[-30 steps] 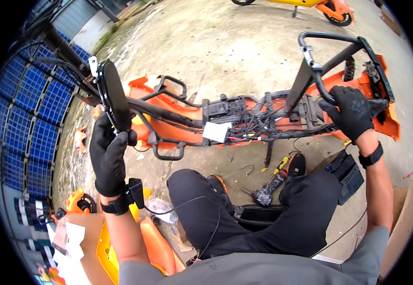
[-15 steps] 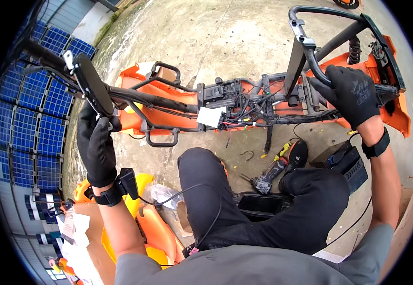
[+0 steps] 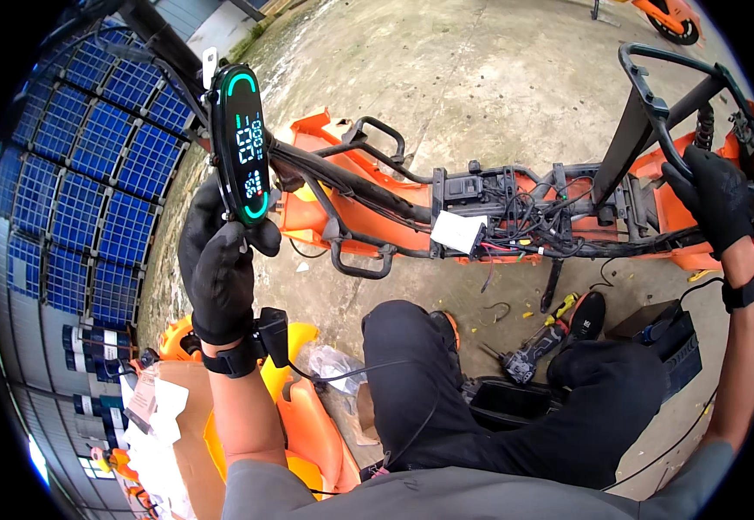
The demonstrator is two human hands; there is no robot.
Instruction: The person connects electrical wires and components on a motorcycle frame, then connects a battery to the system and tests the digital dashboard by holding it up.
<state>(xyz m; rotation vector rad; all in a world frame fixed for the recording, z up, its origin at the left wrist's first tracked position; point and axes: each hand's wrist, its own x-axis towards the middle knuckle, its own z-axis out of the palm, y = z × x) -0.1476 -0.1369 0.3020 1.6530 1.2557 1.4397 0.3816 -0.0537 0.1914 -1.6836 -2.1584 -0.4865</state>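
Rising between 9 and 10 o'clock, a wall of stacked blue caged containers [image 3: 91,186] backs the yard. Across the upper half, from 10 o'clock round to 3, runs a stripped scooter frame [image 3: 437,195], black tubes and loose wiring above orange body panels. At 7 to 8 o'clock sits an open cardboard box [image 3: 188,433], with an orange plastic panel [image 3: 318,429] beside it at 7. The frame's black tubular hoop [image 3: 669,143] stands near 2 o'clock. Toward half past 3 there is a black case [image 3: 678,354], and between 4 and 5, in front of the seated person's lap, a black bin [image 3: 508,401]. A grey cordless power tool [image 3: 526,360] lies on the concrete at 4, by a shoe. At 10 o'clock the oval scooter display [image 3: 240,143] is upright, tilted slightly, its screen lit with green arcs at both ends and pale digits between. The gloved left hand [image 3: 223,273], at 9 o'clock, pinches its lower end between thumb and fingers. Just short of 3 o'clock, the gloved right hand [image 3: 715,199] is curled closely around the hoop. Smallest, a white rectangular piece [image 3: 458,231] rests on the frame toward 2 o'clock.
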